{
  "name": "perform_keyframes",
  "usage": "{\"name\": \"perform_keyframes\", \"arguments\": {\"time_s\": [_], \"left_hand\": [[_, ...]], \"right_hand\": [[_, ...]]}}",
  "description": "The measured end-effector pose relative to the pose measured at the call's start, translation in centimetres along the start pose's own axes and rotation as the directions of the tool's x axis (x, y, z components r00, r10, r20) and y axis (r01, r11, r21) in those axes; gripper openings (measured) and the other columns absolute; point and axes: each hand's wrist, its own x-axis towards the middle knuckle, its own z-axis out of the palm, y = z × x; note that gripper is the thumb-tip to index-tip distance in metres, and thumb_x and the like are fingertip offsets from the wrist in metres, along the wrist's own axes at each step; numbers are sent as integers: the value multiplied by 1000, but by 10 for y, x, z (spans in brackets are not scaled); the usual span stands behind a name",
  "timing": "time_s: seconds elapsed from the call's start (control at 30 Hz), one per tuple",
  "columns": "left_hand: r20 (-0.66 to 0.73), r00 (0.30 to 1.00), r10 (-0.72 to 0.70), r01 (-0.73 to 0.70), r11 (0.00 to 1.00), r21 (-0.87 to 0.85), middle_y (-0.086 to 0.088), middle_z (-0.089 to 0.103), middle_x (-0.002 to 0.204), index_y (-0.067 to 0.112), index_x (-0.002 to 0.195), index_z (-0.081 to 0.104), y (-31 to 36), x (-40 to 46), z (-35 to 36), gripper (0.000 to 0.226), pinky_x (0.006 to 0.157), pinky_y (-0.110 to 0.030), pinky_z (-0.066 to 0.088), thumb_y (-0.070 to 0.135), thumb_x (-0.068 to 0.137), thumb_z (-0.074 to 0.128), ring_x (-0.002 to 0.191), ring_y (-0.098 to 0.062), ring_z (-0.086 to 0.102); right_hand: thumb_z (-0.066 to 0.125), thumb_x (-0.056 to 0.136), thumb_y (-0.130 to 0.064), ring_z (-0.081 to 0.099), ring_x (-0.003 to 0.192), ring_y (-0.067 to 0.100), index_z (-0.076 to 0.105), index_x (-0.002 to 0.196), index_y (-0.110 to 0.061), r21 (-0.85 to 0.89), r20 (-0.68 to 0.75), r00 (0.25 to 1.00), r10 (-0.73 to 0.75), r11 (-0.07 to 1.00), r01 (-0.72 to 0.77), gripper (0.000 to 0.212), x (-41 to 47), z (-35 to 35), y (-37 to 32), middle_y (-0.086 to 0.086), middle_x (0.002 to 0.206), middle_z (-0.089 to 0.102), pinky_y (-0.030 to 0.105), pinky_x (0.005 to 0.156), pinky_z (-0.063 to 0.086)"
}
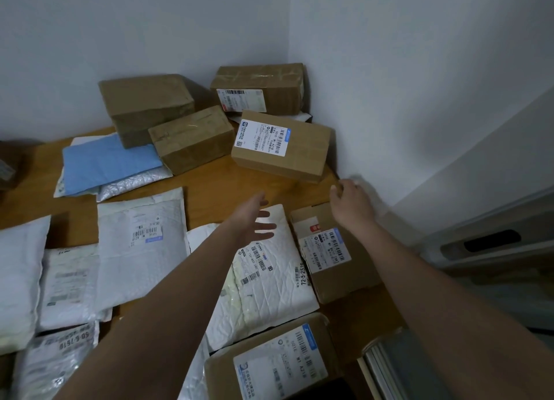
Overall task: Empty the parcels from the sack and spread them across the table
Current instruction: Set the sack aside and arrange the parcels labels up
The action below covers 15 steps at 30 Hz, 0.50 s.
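Observation:
Several parcels lie spread over the wooden table [209, 189]. Brown cardboard boxes crowd the far corner, and the nearest of them, a labelled box [281, 146], lies just beyond both hands. My left hand [257, 219] hovers open with fingers straight above a white bubble mailer [269, 267]. My right hand [350, 201] is stretched toward the wall above a small labelled box [326, 249]. Its fingers are loosely curled with nothing visible in them, and a pale blur shows beside it. No sack is plainly in view.
White and silver mailers [141, 237] and a blue envelope [108, 162] cover the table's left half. Another labelled box [275, 360] sits at the near edge. Walls close the corner behind and to the right. A grey ribbed object [389, 366] stands at the lower right.

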Motion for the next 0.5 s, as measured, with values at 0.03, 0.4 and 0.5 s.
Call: {"name": "perform_keyframes", "arguments": {"time_s": [0.03,0.4,0.5], "left_hand": [[25,1000,0,-1,1000,12,-14,47,135,12,139,44,-1,-1,1,53,90,-46,51,46,99,40,111,-38,58],[87,996,-6,-7,990,144,-2,43,146,13,139,45,-12,-3,15,55,95,-41,48,50,98,42,110,-31,61],[55,998,-11,3,989,145,-6,49,138,13,131,51,-12,-2,9,48,93,-41,49,48,98,42,107,-31,62]], "right_hand": [[31,102,-37,51,119,31,42,140,-11,-15,51,999,2,1000,-1,47,1,3,3,14,132,52,40,91,45],[29,101,-38,28,134,35,48,135,-26,-209,293,954,-59,970,125,41,1,19,11,4,142,44,54,114,18],[31,101,-33,38,126,33,54,127,-23,-128,230,968,-98,983,130,37,3,18,7,5,131,54,50,108,30]]}}
